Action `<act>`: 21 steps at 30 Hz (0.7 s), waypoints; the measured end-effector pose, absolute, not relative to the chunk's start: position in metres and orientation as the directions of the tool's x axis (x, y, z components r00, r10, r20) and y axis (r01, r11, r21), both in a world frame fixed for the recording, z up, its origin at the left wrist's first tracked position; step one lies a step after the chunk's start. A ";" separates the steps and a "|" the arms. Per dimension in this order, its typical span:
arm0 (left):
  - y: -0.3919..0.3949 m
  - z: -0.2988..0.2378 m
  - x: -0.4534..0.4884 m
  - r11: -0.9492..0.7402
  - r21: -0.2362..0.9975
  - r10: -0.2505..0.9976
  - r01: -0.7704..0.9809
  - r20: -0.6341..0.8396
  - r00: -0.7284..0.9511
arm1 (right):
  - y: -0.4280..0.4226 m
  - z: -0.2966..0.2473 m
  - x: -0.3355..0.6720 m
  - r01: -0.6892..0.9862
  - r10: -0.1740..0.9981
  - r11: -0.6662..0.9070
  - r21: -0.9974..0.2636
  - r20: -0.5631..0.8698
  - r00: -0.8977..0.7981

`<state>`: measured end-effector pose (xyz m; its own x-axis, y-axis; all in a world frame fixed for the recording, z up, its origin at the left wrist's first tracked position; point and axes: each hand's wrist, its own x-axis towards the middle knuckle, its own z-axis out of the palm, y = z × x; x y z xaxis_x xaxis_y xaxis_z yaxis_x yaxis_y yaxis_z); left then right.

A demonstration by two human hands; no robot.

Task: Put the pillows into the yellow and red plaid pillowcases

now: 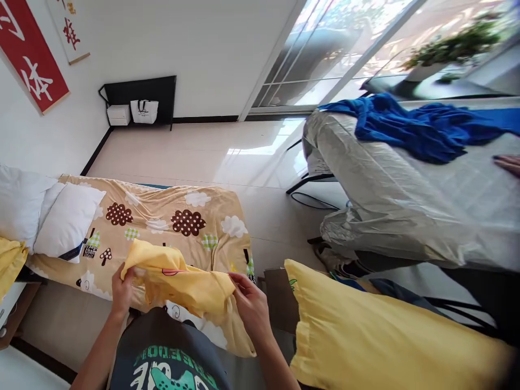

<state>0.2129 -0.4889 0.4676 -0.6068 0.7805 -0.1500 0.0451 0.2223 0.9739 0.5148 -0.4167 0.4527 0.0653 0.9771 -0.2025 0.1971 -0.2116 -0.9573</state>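
Note:
A yellow pillowcase [174, 273] with a small pink print hangs stretched between my two hands, in front of my dark T-shirt. My left hand [123, 292] is closed on its left end. At the other end my right hand [249, 300] pinches a corner between thumb and fingers. Below the cloth lies a bed [150, 208] with a tan blanket printed with clouds and sheep. White pillows [71, 222] rest on the bed's left end. To the right of my right hand is a plump yellow pillow [365, 330].
At right stands a table under a whitish plastic cover [406, 200], with a blue cloth [406, 127] on it. Another person's hand [507, 163] shows at the right edge. A black rack [156, 92] with a white bag stands by the far wall.

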 end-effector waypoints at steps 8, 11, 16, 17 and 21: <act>-0.451 0.515 0.163 0.162 0.955 0.851 -0.249 -0.263 -0.454 | -0.407 0.448 0.434 -0.016 0.948 -0.315 -0.949 -0.316 0.045; -0.445 0.517 0.159 0.212 0.922 0.866 -0.325 -0.331 -0.374 | -0.406 0.439 0.385 -0.014 0.923 -0.327 -0.945 -0.316 -0.219; -0.441 0.513 0.123 0.219 0.900 0.823 -0.378 -0.378 -0.425 | -0.405 0.425 0.323 0.052 0.901 -0.331 -0.942 -0.332 -0.278; -0.441 0.514 0.110 0.208 0.902 0.811 -0.380 -0.376 -0.448 | -0.404 0.424 0.320 0.048 0.906 -0.336 -0.941 -0.337 -0.255; -0.440 0.516 0.062 0.192 0.961 0.828 -0.199 -0.268 -0.492 | -0.398 0.436 0.338 0.061 0.949 -0.305 -0.950 -0.309 -0.069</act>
